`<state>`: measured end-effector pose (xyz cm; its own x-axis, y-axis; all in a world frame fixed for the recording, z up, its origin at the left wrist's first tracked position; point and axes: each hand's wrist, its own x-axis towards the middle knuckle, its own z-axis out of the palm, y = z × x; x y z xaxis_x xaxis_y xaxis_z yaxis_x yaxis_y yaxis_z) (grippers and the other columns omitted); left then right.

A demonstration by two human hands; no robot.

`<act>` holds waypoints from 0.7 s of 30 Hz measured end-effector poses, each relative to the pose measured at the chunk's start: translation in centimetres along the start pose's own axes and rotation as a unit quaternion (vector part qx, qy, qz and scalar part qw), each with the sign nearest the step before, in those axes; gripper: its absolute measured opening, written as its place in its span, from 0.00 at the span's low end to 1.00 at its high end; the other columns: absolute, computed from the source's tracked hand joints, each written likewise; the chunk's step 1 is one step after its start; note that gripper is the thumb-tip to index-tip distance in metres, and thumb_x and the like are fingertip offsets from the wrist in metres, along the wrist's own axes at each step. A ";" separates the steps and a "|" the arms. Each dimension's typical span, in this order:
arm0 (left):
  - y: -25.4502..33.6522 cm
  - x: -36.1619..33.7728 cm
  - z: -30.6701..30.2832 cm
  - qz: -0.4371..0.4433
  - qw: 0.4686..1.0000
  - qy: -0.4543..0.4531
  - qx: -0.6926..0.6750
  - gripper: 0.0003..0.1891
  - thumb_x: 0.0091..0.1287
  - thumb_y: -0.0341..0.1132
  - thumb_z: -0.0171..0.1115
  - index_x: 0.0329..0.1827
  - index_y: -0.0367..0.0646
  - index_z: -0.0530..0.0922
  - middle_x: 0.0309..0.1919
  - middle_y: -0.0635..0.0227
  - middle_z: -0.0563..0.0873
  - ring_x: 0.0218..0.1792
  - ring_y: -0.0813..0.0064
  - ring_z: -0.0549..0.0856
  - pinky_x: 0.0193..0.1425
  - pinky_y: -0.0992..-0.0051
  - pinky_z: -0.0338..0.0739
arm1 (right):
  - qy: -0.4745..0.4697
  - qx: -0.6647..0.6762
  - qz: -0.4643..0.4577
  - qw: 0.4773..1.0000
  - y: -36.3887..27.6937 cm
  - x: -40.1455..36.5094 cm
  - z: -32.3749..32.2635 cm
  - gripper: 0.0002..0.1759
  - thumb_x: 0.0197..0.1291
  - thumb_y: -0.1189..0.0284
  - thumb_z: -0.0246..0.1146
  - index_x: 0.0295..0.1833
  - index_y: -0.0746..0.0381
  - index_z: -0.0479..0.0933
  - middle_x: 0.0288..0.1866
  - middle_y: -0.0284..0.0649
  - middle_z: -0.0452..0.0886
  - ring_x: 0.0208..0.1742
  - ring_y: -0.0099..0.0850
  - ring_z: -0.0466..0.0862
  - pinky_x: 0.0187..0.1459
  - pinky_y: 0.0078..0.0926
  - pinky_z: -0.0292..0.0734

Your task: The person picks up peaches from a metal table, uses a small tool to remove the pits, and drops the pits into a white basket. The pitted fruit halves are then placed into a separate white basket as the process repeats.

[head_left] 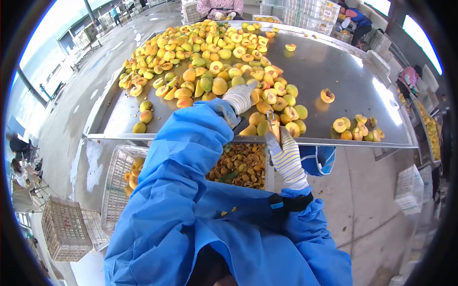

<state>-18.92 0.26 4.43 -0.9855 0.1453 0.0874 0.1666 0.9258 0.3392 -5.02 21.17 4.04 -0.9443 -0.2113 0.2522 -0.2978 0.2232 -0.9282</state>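
On the metal table [310, 62] lies a large heap of yellow-orange peaches [219, 86], many of them halved. My left hand [238, 99], in a striped glove, reaches into the heap, its fingers closed round a peach [255, 97] at the right side; its thumb is hidden. Near the table's front edge, my right hand [288, 159], also gloved, is closed on the wooden handle of a small tool [274, 126] with a metal loop at its tip. The loop points up beside the nearest peaches, a little right of my left hand.
Below the table edge are a crate of fruit scraps [238, 167], a white crate [114, 186] with peaches and a blue container [317, 159]. A small group of halves [358, 128] lies at the table's right. Across the table sits a person [220, 7]; others work farther off.
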 end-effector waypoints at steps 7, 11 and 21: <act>1.1 -4.7 -1.2 -0.113 0.853 0.065 -0.506 0.27 0.61 0.34 0.71 0.62 0.36 0.74 0.48 0.60 0.85 0.47 0.69 0.84 0.52 0.71 0.79 | -0.018 0.154 0.084 0.984 0.6 0.0 0.0 0.18 0.68 0.62 0.64 0.50 0.66 0.74 0.26 0.32 0.75 0.22 0.21 0.73 0.24 0.22 0.69; 2.0 -12.4 -1.4 -0.103 0.620 -0.020 -0.777 0.30 0.60 0.37 0.73 0.65 0.42 0.72 0.53 0.65 0.84 0.54 0.69 0.84 0.55 0.68 0.83 | -0.017 0.148 0.004 0.989 -0.1 -0.3 1.9 0.20 0.69 0.64 0.64 0.59 0.66 0.72 0.26 0.29 0.74 0.23 0.14 0.71 0.24 0.17 0.67; 0.7 -16.9 2.8 -0.164 0.475 0.103 -0.858 0.40 0.67 0.71 0.52 0.59 0.38 0.77 0.49 0.55 0.84 0.52 0.61 0.84 0.62 0.60 0.79 | -0.087 -0.131 -0.174 0.972 1.6 -1.5 5.4 0.28 0.68 0.59 0.63 0.64 0.67 0.71 0.37 0.58 0.84 0.36 0.55 0.85 0.38 0.46 0.80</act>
<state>-2.26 -0.60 0.53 -0.9729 -0.1090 -0.2042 -0.0407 -0.7879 0.6145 -3.29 16.67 0.68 -0.7486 -0.4702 0.4675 -0.6424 0.3397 -0.6870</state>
